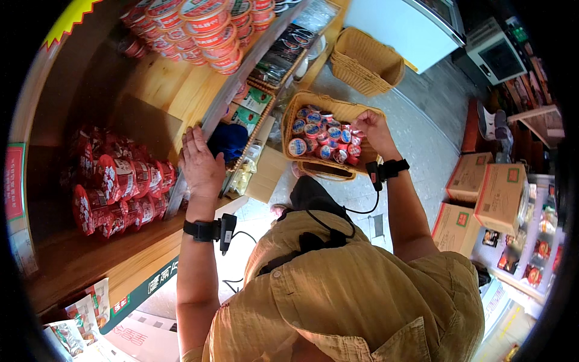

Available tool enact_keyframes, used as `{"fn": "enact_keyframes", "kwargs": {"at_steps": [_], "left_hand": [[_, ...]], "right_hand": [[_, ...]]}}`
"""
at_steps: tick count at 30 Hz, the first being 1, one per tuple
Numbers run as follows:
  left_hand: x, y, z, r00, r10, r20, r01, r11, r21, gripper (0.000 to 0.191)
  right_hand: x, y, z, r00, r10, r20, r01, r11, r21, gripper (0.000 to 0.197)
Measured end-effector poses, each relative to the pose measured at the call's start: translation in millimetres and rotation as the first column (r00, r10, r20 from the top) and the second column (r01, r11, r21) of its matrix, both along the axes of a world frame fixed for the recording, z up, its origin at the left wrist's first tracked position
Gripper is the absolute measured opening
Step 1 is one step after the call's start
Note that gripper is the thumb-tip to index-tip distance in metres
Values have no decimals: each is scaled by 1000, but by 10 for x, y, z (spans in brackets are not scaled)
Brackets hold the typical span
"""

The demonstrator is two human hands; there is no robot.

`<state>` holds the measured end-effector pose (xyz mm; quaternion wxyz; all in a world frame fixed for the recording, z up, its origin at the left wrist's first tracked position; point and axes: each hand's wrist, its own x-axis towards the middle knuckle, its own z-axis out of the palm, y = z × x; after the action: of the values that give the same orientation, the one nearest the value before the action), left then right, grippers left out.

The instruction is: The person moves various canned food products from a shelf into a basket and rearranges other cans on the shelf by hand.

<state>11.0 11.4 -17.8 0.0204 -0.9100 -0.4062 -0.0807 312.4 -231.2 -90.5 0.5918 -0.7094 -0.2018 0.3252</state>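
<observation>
My left hand (199, 163) lies flat over the front edge of a wooden shelf (158, 90), its thumb apart and nothing held. Beside it, a dark blue cloth item (228, 139) sits on the lower tier. My right hand (373, 129) reaches over the right side of a woven basket (346, 105). Its fingers are bent close together by the small sealed cups (334, 133) inside; whether they grip one is hidden. These cups have blue-and-white or reddish lids and lie in a loose heap. Both wrists wear black straps with small devices.
Stacked red-and-white tubs (208, 34) stand at the shelf's far end, and red packages (126, 181) at its near end. Nested woven baskets (368, 59) rest on the floor beyond, near a white appliance (402, 27). Cardboard boxes (502, 194) are piled on the right.
</observation>
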Motion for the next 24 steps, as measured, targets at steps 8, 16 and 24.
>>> {"fn": "enact_keyframes", "kwargs": {"at_steps": [8, 16, 24], "left_hand": [[7, -4, 2, 998, 47, -50, -49, 998, -39, 81], [73, -49, 19, 992, 106, -70, -109, 993, -36, 80], [43, -25, -101, 990, 120, -77, -113, 990, 80, 78]], "right_hand": [[-62, -419, -166, 986, -149, -72, 141, 985, -104, 12], [213, -328, -501, 938, -215, -271, 201, 977, -76, 17], [587, -356, -854, 878, -219, -426, 186, 975, -119, 17]]}}
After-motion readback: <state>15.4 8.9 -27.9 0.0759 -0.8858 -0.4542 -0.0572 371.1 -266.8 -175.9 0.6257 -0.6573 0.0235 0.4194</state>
